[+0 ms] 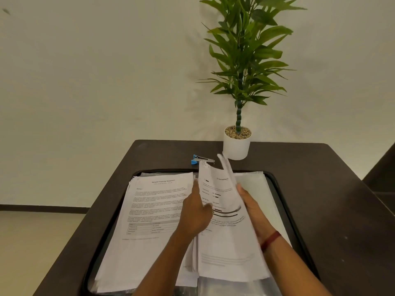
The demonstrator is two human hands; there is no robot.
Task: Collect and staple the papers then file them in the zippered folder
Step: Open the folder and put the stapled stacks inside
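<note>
On the dark table (320, 189), inside a black tray (277, 184), a paper stack (149, 210) with a printed top page lies flat on the left side. Just beside it, to the right, both hands hold up the held sheets (222, 242), whose top edge curls toward the far side. The left hand (195, 210) is at the sheets' left edge: its thumb lies on the printed face while the index finger stretches straight up along the edge, so it pinches the bundle. The right hand (252, 208), with a red band (270, 240) on the wrist, sits behind the sheets' right side, its fingers straight and close together against the paper; its thumb is hidden. A clear zippered folder (254, 180) lies flat under and behind the held sheets. A blue stapler (201, 159) rests beyond the tray, near a potted plant (237, 144).
</note>
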